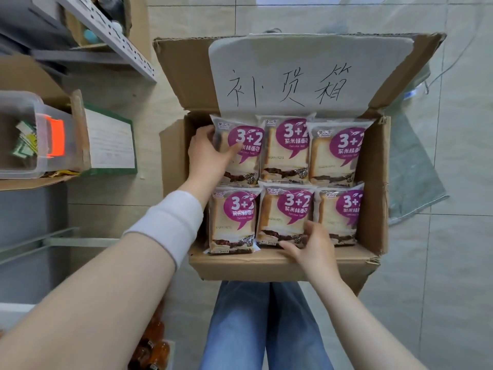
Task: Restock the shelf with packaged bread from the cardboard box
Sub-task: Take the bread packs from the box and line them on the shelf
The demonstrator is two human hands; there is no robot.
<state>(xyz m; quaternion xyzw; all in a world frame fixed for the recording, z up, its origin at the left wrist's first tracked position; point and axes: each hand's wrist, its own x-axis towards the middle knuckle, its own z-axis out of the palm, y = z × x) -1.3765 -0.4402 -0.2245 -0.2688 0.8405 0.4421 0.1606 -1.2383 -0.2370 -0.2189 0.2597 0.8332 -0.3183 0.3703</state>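
Inside cardboard box [373,182], left fingers [234,151] curled round edge of far-left bread packet [248,145]; right fingers [312,226] pinched bottom corner of near-middle packet [284,216].

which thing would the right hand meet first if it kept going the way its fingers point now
The near middle bread packet: the right hand is touching its lower right corner, fingers pointing away across it. Beyond lies the far middle packet.

I see a pale tiled floor [453,263] under even light. A grey metal shelf [133,56] stands at left; a grey sack [410,182] lies at right.
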